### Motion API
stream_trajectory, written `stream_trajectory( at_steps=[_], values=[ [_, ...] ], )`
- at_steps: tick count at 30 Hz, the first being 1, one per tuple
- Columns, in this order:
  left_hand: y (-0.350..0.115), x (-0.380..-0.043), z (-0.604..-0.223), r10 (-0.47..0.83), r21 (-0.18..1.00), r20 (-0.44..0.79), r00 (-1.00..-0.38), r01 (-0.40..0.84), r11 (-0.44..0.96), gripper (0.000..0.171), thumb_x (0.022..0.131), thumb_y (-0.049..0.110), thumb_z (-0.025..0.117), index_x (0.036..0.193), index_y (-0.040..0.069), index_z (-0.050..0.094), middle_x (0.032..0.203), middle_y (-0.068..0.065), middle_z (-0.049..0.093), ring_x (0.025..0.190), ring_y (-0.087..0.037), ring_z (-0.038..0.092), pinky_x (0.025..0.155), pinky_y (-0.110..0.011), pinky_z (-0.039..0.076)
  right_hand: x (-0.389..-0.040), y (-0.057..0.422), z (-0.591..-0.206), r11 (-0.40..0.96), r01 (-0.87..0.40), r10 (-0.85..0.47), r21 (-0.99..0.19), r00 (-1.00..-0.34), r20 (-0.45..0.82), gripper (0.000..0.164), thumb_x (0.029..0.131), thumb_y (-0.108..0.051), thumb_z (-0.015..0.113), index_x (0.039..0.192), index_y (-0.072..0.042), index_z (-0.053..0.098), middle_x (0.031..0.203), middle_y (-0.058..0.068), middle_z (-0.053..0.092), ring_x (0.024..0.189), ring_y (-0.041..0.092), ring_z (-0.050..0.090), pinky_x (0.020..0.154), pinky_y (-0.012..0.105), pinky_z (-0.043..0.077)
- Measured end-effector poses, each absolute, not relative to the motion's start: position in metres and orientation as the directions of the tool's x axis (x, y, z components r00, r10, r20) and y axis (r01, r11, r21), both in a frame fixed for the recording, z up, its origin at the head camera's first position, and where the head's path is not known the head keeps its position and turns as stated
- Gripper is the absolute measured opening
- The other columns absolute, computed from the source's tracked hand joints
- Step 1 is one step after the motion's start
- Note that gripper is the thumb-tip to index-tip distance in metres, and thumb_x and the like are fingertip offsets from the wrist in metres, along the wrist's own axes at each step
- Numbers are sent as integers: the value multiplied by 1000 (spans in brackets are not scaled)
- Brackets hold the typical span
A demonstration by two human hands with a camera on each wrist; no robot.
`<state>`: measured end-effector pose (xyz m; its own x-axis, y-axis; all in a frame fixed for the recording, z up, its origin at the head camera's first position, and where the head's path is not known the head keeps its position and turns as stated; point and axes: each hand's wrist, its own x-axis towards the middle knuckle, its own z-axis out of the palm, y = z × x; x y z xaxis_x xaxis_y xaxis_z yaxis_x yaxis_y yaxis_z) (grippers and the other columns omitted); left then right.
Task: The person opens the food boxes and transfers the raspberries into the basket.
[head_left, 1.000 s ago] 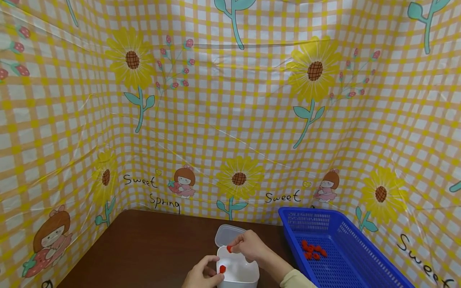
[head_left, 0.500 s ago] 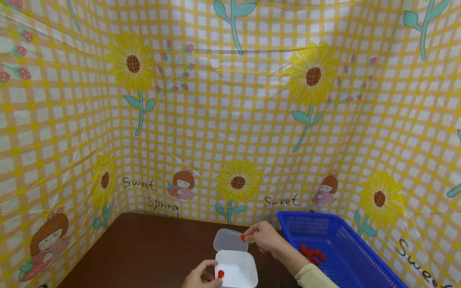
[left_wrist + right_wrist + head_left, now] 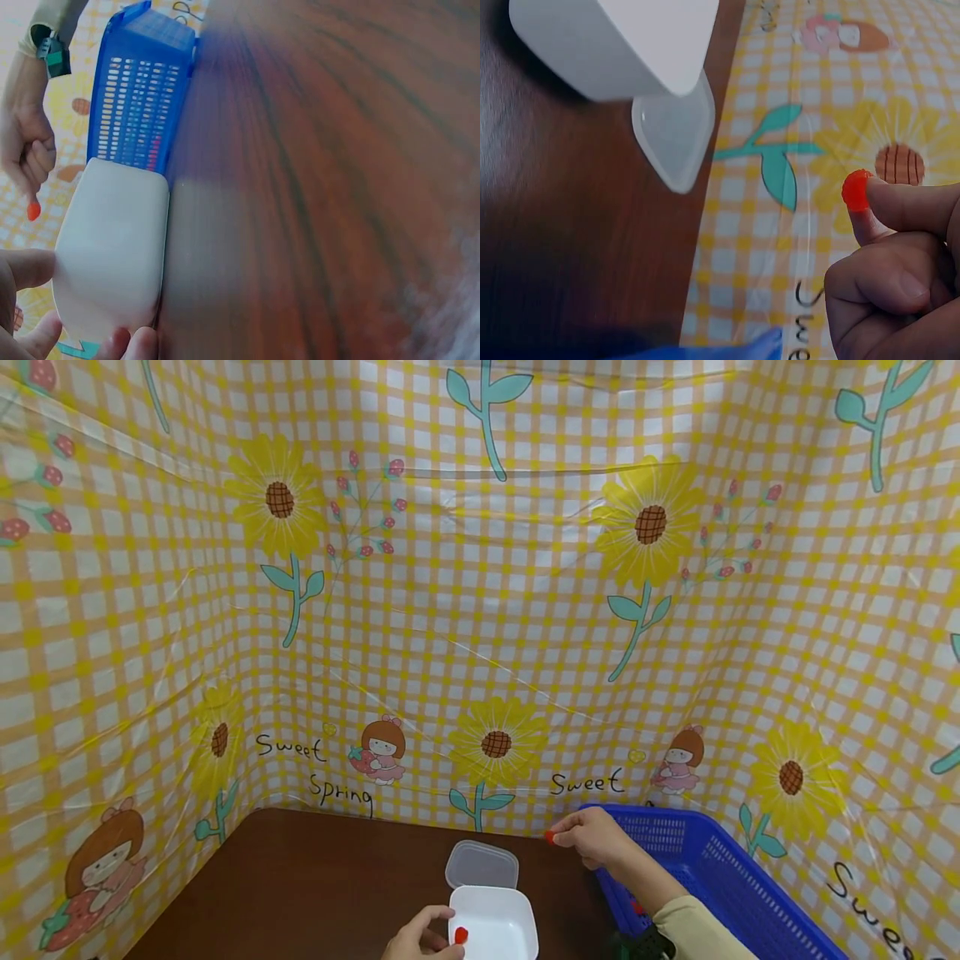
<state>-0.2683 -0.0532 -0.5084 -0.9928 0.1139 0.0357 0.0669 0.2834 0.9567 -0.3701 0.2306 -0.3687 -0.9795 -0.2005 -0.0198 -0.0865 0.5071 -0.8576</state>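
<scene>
A small bumpy red berry (image 3: pixel 551 837) is pinched between the thumb and index finger of my right hand (image 3: pixel 598 837), raised near the blue basket's far left corner. In the right wrist view this berry (image 3: pixel 856 190) shows bright red at the fingertips, the other fingers curled in. My left hand (image 3: pixel 422 935) grips the left wall of an uncovered white plastic box (image 3: pixel 497 917), index fingertip at the rim. A second red berry (image 3: pixel 461 935) shows inside the box, right by the left thumb. In the left wrist view, fingers (image 3: pixel 30 268) press against the box's outer wall.
A translucent lid (image 3: pixel 482 865) lies flat on the dark brown table (image 3: pixel 330 877) behind the box. To the right stands a blue perforated basket (image 3: pixel 720 868); red pieces (image 3: pixel 637 906) inside are mostly hidden by the right arm. A checkered sunflower cloth (image 3: pixel 450 610) walls the table.
My right hand has moved from over the box, up and right past the lid to beside the basket, carrying the berry. My left hand stays at the box.
</scene>
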Motion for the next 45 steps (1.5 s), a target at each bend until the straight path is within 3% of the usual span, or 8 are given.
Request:
stream_trajectory(
  at_steps=[16, 19, 22, 24, 26, 30, 41, 45],
  values=[
    [-52, -268, -510, 121, 955, 70, -990, 102, 280, 45, 85, 26, 80, 122, 10, 62, 81, -1, 67, 74, -17, 65, 68, -39, 55, -388, 284, -362, 503, -72, -198, -861, -980, -33, 29, 97, -6, 61, 120, 11, 65, 50, -9, 28, 43, 6, 18, 44, 23, 25],
    [-50, -268, -510, 125, 958, 71, -990, 103, 268, 45, 84, 24, 80, 123, 10, 62, 81, -2, 66, 74, -19, 66, 68, -42, 55, -389, 294, -363, 516, -65, -188, -854, -981, -38, 30, 97, -6, 61, 121, 13, 64, 53, -10, 38, 43, 6, 19, 44, 24, 25],
    [-50, -268, -510, 118, 958, 64, -991, 94, 269, 45, 84, 24, 80, 123, 10, 62, 81, -2, 66, 74, -19, 66, 68, -42, 55, -392, 303, -365, 523, -58, -187, -850, -981, -49, 31, 97, -7, 61, 121, 13, 64, 53, -10, 39, 43, 6, 20, 44, 23, 26],
    [-50, -268, -509, 113, 958, 58, -992, 87, 274, 45, 84, 25, 80, 123, 11, 62, 81, -1, 65, 74, -19, 66, 68, -42, 55, -394, 309, -367, 521, -50, -181, -852, -982, -53, 32, 97, -7, 62, 121, 13, 64, 52, -10, 38, 43, 5, 21, 44, 24, 27],
    [-51, -267, -509, 111, 958, 53, -992, 82, 275, 45, 84, 26, 80, 123, 11, 62, 82, -1, 65, 74, -19, 66, 69, -42, 54, -397, 315, -369, 524, -45, -176, -851, -983, -56, 33, 96, -6, 62, 121, 14, 63, 50, -10, 27, 43, 5, 20, 45, 24, 26],
    [-52, -267, -508, 110, 959, 50, -993, 79, 272, 45, 84, 26, 79, 123, 11, 62, 82, -1, 65, 74, -19, 66, 69, -42, 54, -400, 324, -371, 529, -33, -159, -848, -985, -61, 33, 96, -4, 61, 121, 17, 62, 50, -10, 26, 44, 6, 19, 45, 24, 26],
    [-52, -262, -505, 108, 956, 56, -993, 85, 279, 45, 84, 27, 78, 124, 11, 62, 83, -2, 66, 79, -19, 63, 70, -40, 53, -405, 348, -384, 600, 41, -66, -799, -993, -100, 29, 95, -4, 61, 117, 14, 67, 49, -9, 32, 42, 5, 23, 45, 24, 27],
    [-51, -262, -503, 104, 954, 57, -993, 85, 289, 45, 84, 26, 77, 124, 12, 62, 83, -2, 67, 79, -18, 63, 69, -39, 52, -409, 358, -392, 628, 83, -15, -774, -993, -118, 18, 95, -5, 61, 99, 7, 74, 51, -9, 31, 44, 5, 22, 45, 24, 27]
  ],
)
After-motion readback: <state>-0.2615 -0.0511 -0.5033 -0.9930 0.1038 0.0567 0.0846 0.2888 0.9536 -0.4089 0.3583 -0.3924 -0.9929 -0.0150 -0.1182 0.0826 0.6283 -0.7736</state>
